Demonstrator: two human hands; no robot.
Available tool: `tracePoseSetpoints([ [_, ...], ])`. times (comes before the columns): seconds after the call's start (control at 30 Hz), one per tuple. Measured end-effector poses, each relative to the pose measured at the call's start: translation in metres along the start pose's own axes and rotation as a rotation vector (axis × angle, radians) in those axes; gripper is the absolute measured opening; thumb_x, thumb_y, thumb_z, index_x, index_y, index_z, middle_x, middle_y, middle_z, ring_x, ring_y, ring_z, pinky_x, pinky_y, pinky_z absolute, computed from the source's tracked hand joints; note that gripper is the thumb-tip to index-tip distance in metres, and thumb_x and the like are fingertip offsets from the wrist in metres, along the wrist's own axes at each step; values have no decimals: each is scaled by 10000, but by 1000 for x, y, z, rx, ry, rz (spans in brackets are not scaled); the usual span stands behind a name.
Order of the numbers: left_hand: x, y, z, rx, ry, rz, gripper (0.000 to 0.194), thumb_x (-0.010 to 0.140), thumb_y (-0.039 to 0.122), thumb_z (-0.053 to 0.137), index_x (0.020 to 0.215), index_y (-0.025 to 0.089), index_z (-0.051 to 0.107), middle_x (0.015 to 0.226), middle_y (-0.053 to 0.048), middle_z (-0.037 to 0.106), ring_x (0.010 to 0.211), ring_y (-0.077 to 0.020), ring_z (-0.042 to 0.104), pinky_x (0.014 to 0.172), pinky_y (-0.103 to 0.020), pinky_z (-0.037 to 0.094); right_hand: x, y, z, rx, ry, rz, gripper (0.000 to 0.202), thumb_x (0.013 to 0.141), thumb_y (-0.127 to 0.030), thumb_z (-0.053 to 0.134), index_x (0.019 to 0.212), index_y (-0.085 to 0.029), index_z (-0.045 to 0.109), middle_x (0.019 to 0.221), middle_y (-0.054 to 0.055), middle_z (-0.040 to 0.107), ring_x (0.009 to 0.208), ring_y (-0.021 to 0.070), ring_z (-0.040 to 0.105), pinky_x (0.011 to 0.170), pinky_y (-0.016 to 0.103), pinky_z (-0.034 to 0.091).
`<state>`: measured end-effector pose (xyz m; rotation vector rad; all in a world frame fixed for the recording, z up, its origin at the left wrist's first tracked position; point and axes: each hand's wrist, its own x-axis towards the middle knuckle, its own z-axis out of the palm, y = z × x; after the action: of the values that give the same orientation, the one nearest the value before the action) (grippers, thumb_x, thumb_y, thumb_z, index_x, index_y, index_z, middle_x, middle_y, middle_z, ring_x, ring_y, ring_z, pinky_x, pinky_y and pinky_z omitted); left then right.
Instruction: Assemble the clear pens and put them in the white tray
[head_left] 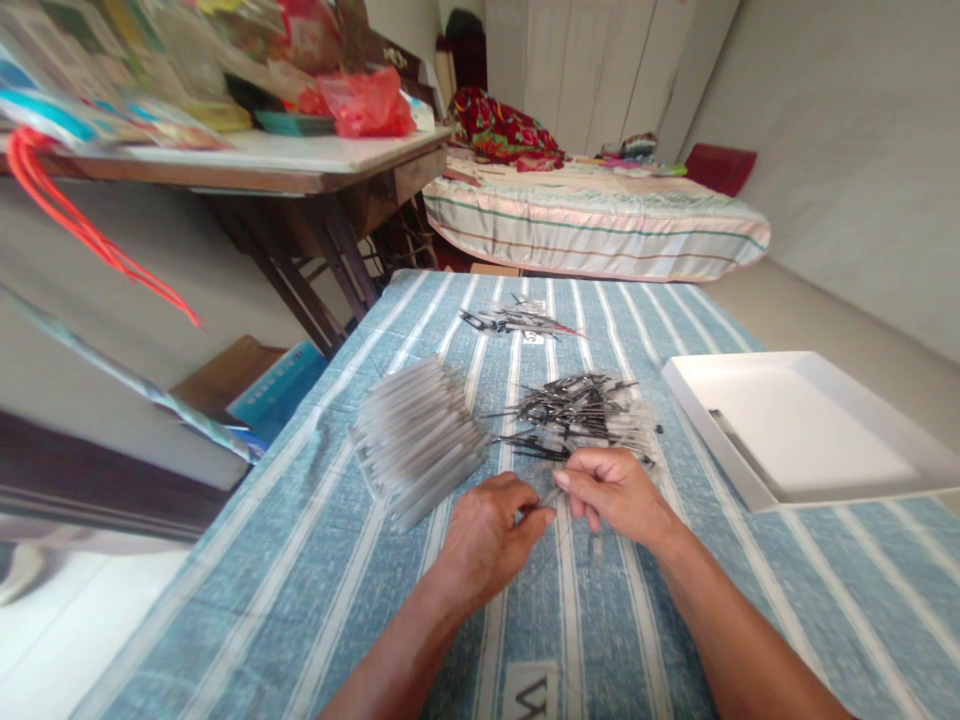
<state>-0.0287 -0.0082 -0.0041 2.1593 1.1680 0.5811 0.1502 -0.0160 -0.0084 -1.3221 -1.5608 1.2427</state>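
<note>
My left hand point(487, 535) and my right hand point(616, 492) meet over the striped cloth, thumbs and fingers pinched. Between their fingertips is a thin, translucent grey piece point(553, 497), too small and blurred to name. Just beyond my right hand spreads a loose heap of thin dark sticks with clear ends point(574, 408). To the left of it lies a stack of slim, grey, see-through tubes or sleeves point(420, 435), side by side. A small clear piece point(596, 550) rests on the cloth below my right hand.
A shallow white box point(847, 425) with a dark stick point(742, 450) inside stands at the right. Toward the table's far end lies a smaller bunch of dark sticks point(517, 320). A cluttered side table point(292, 165) stands left, a bed point(600, 225) behind.
</note>
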Motion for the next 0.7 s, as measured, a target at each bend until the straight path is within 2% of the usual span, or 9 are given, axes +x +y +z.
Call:
tracePoseSetpoints([
  [0.17, 2, 2, -10, -205, 31, -121, 209, 756, 291, 564, 593, 160, 561, 552, 31, 478, 527, -92, 428, 500, -212, 311, 0, 1, -9, 32, 130, -8, 361, 832, -445, 472, 607, -165, 512, 472, -35, 553, 313, 55, 436, 345, 163, 321],
  [0.23, 3, 3, -13, -359, 74, -216, 230, 755, 322, 564, 593, 159, 556, 520, 39, 470, 481, -79, 391, 462, -205, 291, 1, 4, -14, -32, 181, 7, 309, 818, -418, 497, 639, -168, 531, 468, -45, 538, 320, 57, 420, 341, 165, 302],
  [0.33, 4, 3, -15, -575, 141, -328, 228, 747, 340, 571, 615, 154, 558, 529, 29, 534, 429, -62, 371, 424, -197, 282, 3, 9, -17, -226, 211, -10, 204, 801, -343, 522, 712, -171, 587, 475, -53, 513, 382, 72, 439, 380, 172, 308],
  [0.53, 8, 4, -18, -789, 254, -411, 195, 706, 318, 627, 649, 146, 555, 564, 17, 594, 384, -35, 382, 379, -172, 257, 7, 8, -1, -798, 112, -104, 178, 829, -249, 469, 825, -209, 642, 665, 3, 657, 636, 148, 606, 577, 223, 386],
  [0.7, 7, 3, -18, -854, 319, -397, 195, 685, 297, 644, 797, 142, 609, 572, 12, 611, 389, -43, 410, 365, -165, 265, 18, -3, 25, -1209, -11, -61, 240, 844, -181, 390, 932, -194, 613, 801, 82, 698, 740, 232, 648, 570, 276, 377],
])
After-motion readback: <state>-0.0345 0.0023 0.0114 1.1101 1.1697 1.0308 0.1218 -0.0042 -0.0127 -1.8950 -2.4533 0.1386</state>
